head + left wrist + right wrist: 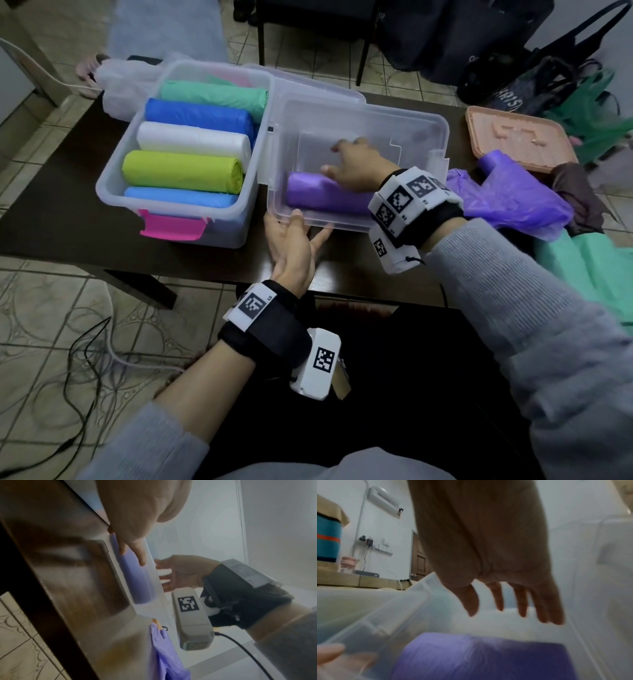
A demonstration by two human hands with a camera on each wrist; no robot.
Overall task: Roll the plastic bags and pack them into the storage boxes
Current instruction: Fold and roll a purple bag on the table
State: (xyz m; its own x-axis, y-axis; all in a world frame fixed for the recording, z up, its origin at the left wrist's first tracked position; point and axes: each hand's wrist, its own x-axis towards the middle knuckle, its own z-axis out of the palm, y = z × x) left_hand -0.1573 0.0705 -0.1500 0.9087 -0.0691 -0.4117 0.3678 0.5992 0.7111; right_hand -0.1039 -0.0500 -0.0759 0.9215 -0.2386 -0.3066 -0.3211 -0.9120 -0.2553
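Two clear storage boxes stand on the dark table (61,212). The left box (110,171) is packed with rolled bags in green, blue, white, lime and light blue. The right box (363,107) holds one purple roll (318,196) (479,655) along its near wall. My right hand (346,159) (505,601) is inside this box just above the roll, fingers spread and holding nothing. My left hand (294,240) (133,545) lies at the box's near left corner, thumb on the rim and straight fingers against the front wall.
A loose purple bag (513,197) lies right of the box, with green bags (589,270) and a brown one (575,195) beyond it. A salmon lid (520,140) sits at the back right, a clear lid (308,77) behind the boxes. Cables trail on the tiled floor (85,342).
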